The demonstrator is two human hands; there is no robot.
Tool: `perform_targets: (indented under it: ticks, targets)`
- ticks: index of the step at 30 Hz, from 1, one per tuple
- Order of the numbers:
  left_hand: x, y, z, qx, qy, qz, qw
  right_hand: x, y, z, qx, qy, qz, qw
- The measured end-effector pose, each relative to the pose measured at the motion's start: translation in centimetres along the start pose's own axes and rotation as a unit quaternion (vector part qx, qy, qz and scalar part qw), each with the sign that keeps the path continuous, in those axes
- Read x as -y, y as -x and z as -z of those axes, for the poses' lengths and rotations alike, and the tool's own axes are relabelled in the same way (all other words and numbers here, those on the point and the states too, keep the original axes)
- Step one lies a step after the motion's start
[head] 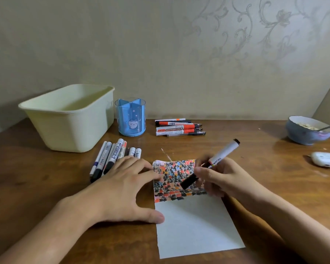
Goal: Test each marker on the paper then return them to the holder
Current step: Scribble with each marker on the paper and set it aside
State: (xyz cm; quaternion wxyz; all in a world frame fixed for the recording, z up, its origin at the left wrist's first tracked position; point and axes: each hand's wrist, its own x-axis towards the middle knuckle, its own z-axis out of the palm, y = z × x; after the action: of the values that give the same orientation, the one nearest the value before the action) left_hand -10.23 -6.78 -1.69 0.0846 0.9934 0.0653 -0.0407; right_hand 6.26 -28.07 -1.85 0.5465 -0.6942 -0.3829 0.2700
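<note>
Beige wallpaper with a faint embossed floral scroll (271, 29) is shown behind a dark brown wooden tabletop (255, 149) that is set against the wall. A white sheet of paper (194, 225) is seen lying near the front edge, its upper part covered by a dense patch of black, orange and red test marks (171, 178). The left hand (122, 187) is laid flat with fingers spread, its fingertips and thumb resting on the paper's left edge. The right hand (223, 178) is closed round a white-barrelled marker with a black cap (213, 161), which is held tilted, the dark lower end over the marked patch; whether it touches the paper cannot be told because of blur. A translucent blue cylindrical pen holder with a cat print and inner dividers (131, 119) is placed at the back, just beside a pale cream rectangular plastic tub (71, 119). A row of white and black markers (111, 159) is lined up in front of the tub, partly under the left hand. A second group of orange-and-white markers (177, 127) is laid to the right of the holder. At far right a blue-grey bowl with a spoon (307, 130) and a small white case (325, 159) are visible.
</note>
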Motion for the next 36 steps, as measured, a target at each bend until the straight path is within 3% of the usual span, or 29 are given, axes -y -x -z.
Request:
perform_targets:
  ticks: [5,10,15,20,28,36]
  targets:
    - [0.0,-0.1,0.0,-0.025,0.02,-0.015,0.999,0.3,0.3,-0.6,-0.016,-0.025,0.0,1.0]
    - [-1.4,-0.3,-0.3,-0.151,0.068,-0.072,0.984,0.3,0.5,-1.3,-0.001,-0.04,0.0,0.999]
    - [-3.1,-0.2,-1.2,-0.21,0.071,-0.112,0.969,0.5,0.7,-2.3,0.008,-0.057,0.009,0.998]
    - [-3.5,0.1,-1.2,-0.207,0.091,-0.109,0.968,1.1,0.9,-2.6,0.018,-0.077,-0.018,0.997]
    - [-3.2,-0.1,-1.1,-0.224,0.017,-0.149,0.963,1.0,0.8,-2.3,0.05,-0.059,0.002,0.997]
    - [-3.0,-0.3,-0.8,-0.126,0.122,-0.153,0.972,0.6,0.4,-1.4,0.1,-0.019,0.02,0.995]
